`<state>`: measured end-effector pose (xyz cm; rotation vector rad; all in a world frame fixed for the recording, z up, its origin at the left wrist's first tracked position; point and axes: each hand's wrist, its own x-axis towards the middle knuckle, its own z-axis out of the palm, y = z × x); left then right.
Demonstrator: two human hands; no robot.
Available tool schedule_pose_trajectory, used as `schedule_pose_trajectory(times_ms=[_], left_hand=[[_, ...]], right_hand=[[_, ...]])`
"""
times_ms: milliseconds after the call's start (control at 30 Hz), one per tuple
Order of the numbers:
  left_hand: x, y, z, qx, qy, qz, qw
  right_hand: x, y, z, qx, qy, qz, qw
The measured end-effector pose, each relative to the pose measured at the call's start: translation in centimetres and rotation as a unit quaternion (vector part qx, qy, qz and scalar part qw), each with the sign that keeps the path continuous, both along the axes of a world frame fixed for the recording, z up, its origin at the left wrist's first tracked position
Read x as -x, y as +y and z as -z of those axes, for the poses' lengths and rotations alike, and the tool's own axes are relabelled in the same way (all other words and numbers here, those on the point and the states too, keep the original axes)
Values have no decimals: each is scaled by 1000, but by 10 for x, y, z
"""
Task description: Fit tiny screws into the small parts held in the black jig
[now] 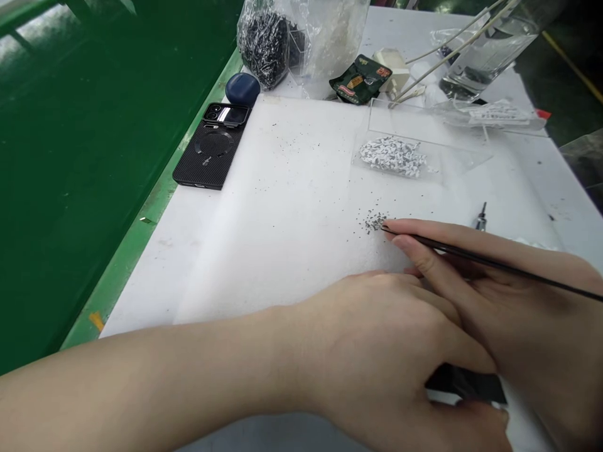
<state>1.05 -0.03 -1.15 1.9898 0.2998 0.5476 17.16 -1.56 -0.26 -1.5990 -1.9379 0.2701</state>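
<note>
My right hand (475, 276) pinches slim black tweezers (471, 254) between thumb and forefinger. Their tip touches or hovers just over a small scatter of tiny dark bits (375, 222) on a white foam sheet (282, 251). From the left, my left hand (391, 351) reaches across, its back turned up and its fingers curled against the right hand. A flat black thing (464, 382) shows in the gap between its thumb and forefinger; whether it is gripped is hidden. Beyond the tweezers is a clear bag of small white pieces (393, 157).
A black phone (211, 147) and a dark blue round case (242, 89) lie at the left edge. Behind stand plastic bags (266, 50), a green packet (360, 80) and a tilted clear cup (490, 56). A small metal-tipped tool (481, 218) lies behind my right hand.
</note>
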Motion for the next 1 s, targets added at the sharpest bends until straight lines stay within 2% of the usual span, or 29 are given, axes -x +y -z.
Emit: schedule_pose_trajectory(times_ms=[100, 233, 400, 567, 667, 833, 1000], left_hand=[[0, -3, -8, 8, 39, -15, 999], [1, -9, -19, 3, 71, -68, 995], [0, -8, -18, 11, 34, -35, 999], [0, -10, -21, 20, 62, -59, 996], [0, -10, -18, 16, 61, -65, 996], [-1, -8, -2, 3, -19, -46, 999], [-2, -6, 3, -13, -25, -45, 999]], right_hand=[[1, 0, 1, 4, 8, 6, 1000], [2, 0, 2, -3, 21, 10, 1000], [2, 0, 1, -6, 22, 5, 1000], [1, 1, 2, 2, 32, -5, 999], [2, 1, 2, 4, 37, -5, 999], [2, 1, 2, 3, 48, -6, 999], [0, -1, 2, -1, 54, 9, 999]])
